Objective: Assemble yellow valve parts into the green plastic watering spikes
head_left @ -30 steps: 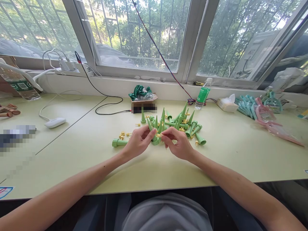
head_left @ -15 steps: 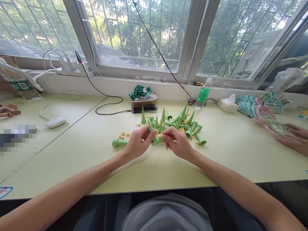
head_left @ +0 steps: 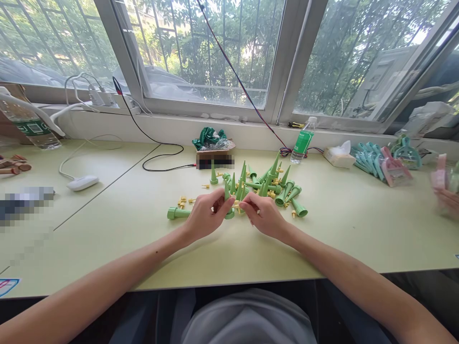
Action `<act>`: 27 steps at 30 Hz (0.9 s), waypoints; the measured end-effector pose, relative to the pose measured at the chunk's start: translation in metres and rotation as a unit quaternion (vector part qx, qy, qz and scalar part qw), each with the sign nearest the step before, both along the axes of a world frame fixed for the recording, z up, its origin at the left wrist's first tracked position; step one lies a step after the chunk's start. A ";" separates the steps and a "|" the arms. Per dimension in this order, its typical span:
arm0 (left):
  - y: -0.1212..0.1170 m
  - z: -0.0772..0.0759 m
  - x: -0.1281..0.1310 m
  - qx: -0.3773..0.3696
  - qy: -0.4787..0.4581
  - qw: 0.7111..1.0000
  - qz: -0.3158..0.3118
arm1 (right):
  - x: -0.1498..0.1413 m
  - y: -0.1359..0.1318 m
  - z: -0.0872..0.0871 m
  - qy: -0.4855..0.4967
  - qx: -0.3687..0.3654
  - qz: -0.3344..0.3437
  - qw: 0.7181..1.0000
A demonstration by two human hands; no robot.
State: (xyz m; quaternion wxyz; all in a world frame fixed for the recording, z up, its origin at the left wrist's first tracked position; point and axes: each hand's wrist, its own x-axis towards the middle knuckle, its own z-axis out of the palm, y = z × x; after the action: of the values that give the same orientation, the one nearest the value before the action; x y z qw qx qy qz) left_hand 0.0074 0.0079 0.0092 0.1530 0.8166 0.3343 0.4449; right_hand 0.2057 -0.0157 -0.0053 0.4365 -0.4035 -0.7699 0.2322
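Observation:
My left hand is closed round a green cone-shaped spike, which stands nearly upright with its wide cap end down and its tip above my fingers. Facing it, my right hand pinches a small yellow plastic fitting against the spike's near side; whether it sits in the spike I cannot tell. Just behind both hands is a pile of green spikes, some upright and some lying. Left of my left hand lies another green spike, with small yellow fittings close by.
At the back stand a small box with green wrapping, a water bottle and a tissue box. Teal and pink plastic items lie to the right. A blurred co-worker's hand holds something pink. A white mouse-shaped device rests left.
The spike in my left hand has turned more upright, and my right hand has shifted slightly. At far right, the co-worker's hands have moved away rightward with a pink item.

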 end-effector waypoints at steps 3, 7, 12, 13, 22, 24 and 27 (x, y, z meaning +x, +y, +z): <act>0.001 0.000 0.001 -0.005 0.001 1.000 0.013 | 0.000 0.000 -0.001 -0.009 0.006 0.004 1.000; 0.003 -0.001 0.002 -0.032 -0.011 0.999 0.042 | -0.001 0.001 -0.003 -0.023 0.038 0.008 0.999; 0.005 -0.003 0.001 -0.070 -0.027 0.996 0.048 | -0.001 0.001 -0.005 -0.031 0.058 0.029 0.997; 0.005 -0.003 0.001 -0.071 -0.027 0.996 0.045 | -0.001 0.001 -0.006 -0.030 0.059 0.032 0.997; 0.006 -0.002 -0.001 -0.021 -0.008 1.000 0.020 | 0.000 0.002 -0.005 -0.044 0.047 0.026 0.998; 0.005 -0.002 -0.001 -0.005 -0.001 1.000 0.013 | 0.000 0.002 -0.005 -0.051 0.049 0.023 0.997; 0.004 -0.002 -0.001 0.025 0.012 0.999 -0.016 | 0.001 0.002 -0.004 -0.065 0.053 0.019 0.996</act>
State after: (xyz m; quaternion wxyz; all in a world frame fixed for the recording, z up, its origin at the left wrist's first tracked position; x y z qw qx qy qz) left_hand 0.0064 0.0115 0.0068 0.1355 0.8309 0.3117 0.4406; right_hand 0.2064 -0.0132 -0.0088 0.4022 -0.3794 -0.8152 0.1722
